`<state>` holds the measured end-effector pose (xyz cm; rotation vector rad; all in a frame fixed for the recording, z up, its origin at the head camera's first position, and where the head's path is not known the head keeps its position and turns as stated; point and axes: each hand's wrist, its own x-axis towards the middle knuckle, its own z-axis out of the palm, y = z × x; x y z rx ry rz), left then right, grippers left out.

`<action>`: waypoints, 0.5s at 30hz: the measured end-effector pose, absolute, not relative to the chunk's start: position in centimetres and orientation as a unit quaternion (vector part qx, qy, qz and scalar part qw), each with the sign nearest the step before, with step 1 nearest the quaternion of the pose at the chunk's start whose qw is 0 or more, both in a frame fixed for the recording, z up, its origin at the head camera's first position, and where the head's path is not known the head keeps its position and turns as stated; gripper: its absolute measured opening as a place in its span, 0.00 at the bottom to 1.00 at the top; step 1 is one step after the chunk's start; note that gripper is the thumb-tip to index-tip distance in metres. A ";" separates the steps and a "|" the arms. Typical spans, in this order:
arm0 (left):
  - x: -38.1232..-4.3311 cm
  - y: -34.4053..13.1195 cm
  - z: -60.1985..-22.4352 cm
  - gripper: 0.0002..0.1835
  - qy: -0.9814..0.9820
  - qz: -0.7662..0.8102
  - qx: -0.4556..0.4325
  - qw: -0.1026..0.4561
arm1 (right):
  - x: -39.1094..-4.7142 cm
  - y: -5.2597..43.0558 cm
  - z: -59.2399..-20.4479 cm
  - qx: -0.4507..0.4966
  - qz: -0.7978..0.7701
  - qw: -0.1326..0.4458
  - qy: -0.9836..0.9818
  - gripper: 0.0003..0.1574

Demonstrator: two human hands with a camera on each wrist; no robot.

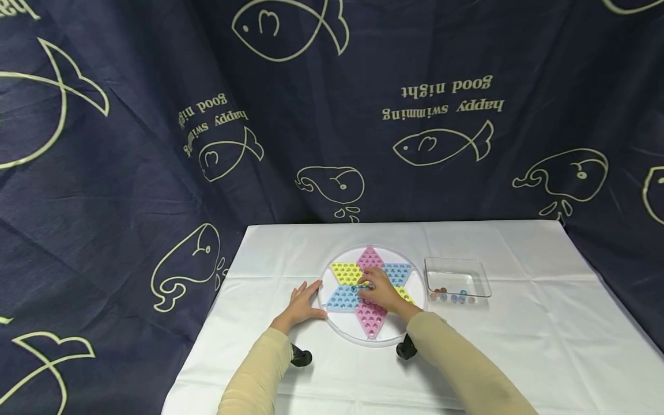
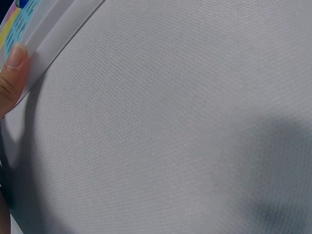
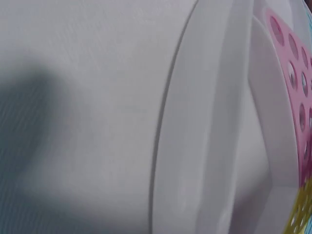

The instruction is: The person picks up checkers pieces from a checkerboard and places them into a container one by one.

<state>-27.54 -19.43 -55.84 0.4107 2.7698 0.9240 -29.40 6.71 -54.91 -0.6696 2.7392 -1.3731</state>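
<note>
A round white Chinese checkers board (image 1: pixel 339 327) lies on the table, with a pink, yellow and blue star of holes. At its left rim rests my left hand (image 1: pixel 301 305), fingers spread and thumb against the edge; the left wrist view shows that thumb (image 2: pixel 15 68) on the white rim. My right hand (image 1: pixel 381 290) reaches over the board's middle, its fingers bent downward. Just left of its fingertips sits a dark blue marble (image 1: pixel 354 289). Whether the right fingers pinch another marble is hidden. The right wrist view shows only the rim and pink holes (image 3: pixel 292 73).
Right of the board stands a clear rectangular box (image 1: pixel 459 274) with several brown, blue and pale marbles (image 1: pixel 454 298) along its near side. A white cloth (image 1: pixel 539 323) covers the table. A dark fish-patterned curtain (image 1: pixel 321 115) hangs behind and at the sides.
</note>
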 end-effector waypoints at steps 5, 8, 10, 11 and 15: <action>-27.4 -19.4 -55.7 0.52 0.932 0.321 0.141 0.093 | -29.4 6.2 -55.0 -0.217 -0.427 -0.011 0.878 0.14; -27.4 -19.4 -55.6 0.52 0.932 0.323 0.138 0.093 | -29.3 5.9 -54.9 -0.214 -0.413 -0.014 0.885 0.14; -27.4 -19.3 -55.6 0.52 0.932 0.322 0.139 0.091 | -29.3 5.7 -54.9 -0.214 -0.404 -0.018 0.889 0.15; -27.4 -19.3 -55.5 0.52 0.933 0.321 0.138 0.092 | -29.3 5.7 -54.9 -0.214 -0.400 -0.020 0.891 0.15; -27.4 -19.3 -55.4 0.52 0.933 0.320 0.137 0.093 | -29.3 5.5 -55.1 -0.220 -0.382 -0.026 0.897 0.18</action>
